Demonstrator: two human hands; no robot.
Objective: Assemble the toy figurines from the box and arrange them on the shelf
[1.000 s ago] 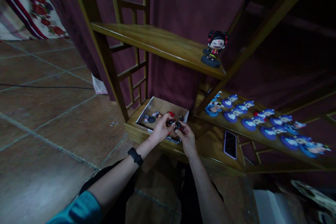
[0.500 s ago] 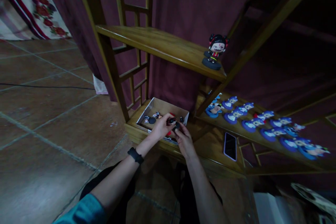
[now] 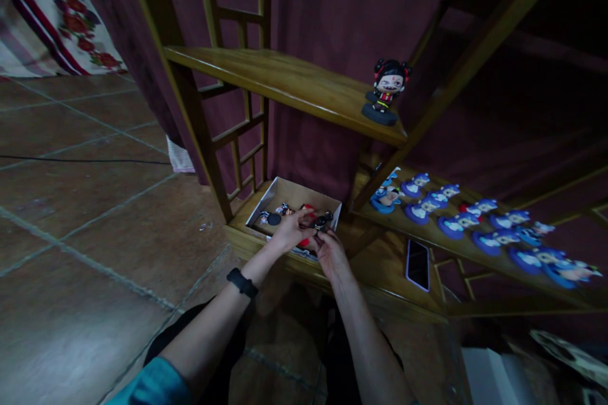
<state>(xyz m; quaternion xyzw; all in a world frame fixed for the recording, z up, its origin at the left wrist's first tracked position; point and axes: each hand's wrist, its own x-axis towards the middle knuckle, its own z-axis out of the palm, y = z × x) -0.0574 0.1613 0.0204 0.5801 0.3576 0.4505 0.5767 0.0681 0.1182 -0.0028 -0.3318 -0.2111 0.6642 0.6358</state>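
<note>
My left hand and my right hand meet over an open cardboard box on the low shelf. Between their fingertips is a small dark-haired figurine, partly covered by the fingers. My left fingers curl at its left side, while my right thumb and fingers pinch it from below. Several similar figurines lie in the box, among them one with a black round base left of my hands. Red parts show under my fingers, but what they belong to is hidden.
A black-haired figurine stands on the upper wooden shelf. Several blue and purple figurines line the shelf at right. A phone lies right of the box. Wooden posts frame the shelves.
The figurine has turned between my fingers and shifted slightly right. My left fingers have straightened somewhat. The view has moved slightly.
</note>
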